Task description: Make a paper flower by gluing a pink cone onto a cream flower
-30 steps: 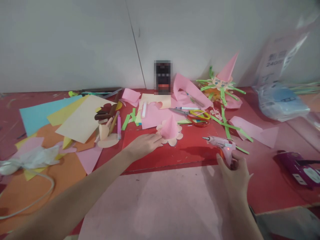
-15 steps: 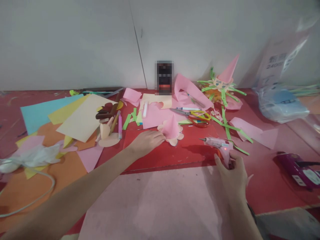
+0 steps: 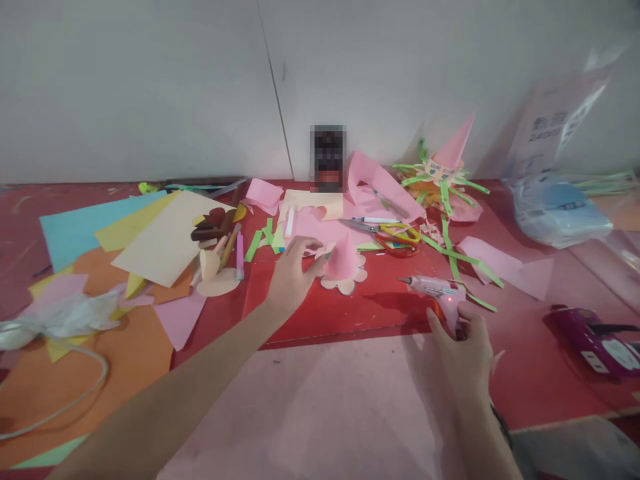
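Note:
A pink paper cone (image 3: 343, 259) stands upright on a cream, flower-shaped paper base (image 3: 345, 285), which lies on a red board (image 3: 300, 320). My left hand (image 3: 293, 275) is at the left side of the base, thumb and fingers curved and apart, the fingertips close to the petals and the cone. Whether they touch the paper is hard to tell. In my right hand (image 3: 463, 350) is a pink hot glue gun (image 3: 437, 290), held by its handle. A small red light glows on its body, and its nozzle points left toward the cone.
Scissors (image 3: 400, 233), pens and pink paper scraps lie behind the board. A finished-looking cone figure (image 3: 453, 150) with green strips stands back right. Coloured sheets (image 3: 155, 233) and a white cable (image 3: 95, 353) are at left. A purple device (image 3: 590, 340) and a plastic bag (image 3: 560, 207) are at right.
My left hand has risen from lying flat by the petals into a curved shape, with thumb and fingers parted. The right hand and glue gun have barely moved.

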A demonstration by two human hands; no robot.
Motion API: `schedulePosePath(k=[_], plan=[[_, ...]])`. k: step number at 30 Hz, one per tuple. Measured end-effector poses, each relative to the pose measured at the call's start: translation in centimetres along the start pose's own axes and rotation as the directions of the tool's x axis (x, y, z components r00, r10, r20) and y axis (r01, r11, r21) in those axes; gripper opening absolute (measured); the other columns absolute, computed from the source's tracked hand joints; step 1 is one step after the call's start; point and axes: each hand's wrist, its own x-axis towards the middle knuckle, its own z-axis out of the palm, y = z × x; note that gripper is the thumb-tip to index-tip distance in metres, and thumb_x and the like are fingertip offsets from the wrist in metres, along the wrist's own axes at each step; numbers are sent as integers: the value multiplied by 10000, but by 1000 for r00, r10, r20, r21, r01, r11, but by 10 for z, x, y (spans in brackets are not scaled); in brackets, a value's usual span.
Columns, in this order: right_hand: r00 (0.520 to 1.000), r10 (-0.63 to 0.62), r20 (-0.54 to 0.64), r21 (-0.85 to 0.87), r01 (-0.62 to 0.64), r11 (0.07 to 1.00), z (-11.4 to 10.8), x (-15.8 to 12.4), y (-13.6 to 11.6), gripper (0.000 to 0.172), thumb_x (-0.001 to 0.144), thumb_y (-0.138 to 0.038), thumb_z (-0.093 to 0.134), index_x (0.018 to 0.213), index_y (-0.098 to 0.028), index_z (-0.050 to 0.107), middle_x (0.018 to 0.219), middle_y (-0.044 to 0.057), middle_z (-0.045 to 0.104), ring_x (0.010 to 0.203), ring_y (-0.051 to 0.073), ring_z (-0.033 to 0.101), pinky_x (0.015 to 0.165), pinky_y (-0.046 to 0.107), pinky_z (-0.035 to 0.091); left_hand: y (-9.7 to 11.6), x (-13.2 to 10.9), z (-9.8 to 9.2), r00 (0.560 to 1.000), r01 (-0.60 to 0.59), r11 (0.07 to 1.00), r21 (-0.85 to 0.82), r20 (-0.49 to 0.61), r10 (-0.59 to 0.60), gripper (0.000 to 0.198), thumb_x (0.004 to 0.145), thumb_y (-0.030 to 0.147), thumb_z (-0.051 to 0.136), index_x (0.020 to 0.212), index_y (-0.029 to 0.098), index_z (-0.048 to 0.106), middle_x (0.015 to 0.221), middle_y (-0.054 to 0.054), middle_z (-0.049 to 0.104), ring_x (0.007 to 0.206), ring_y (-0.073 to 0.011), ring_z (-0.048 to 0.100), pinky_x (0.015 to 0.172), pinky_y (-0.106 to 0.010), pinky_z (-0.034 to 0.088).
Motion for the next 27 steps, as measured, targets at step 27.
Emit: schedulePosePath(k=[27], plan=[[862, -497, 103, -104, 506, 856, 16, 51, -64, 420, 777, -466, 440, 1054, -183, 582, 1074, 122, 575, 1024, 245, 501, 853, 374, 390, 9, -29, 41, 916, 375, 824, -424, 31, -400, 377, 809, 213, 458, 1185, 208, 441, 1240, -96, 493, 1105, -201, 497, 837, -343, 464]])
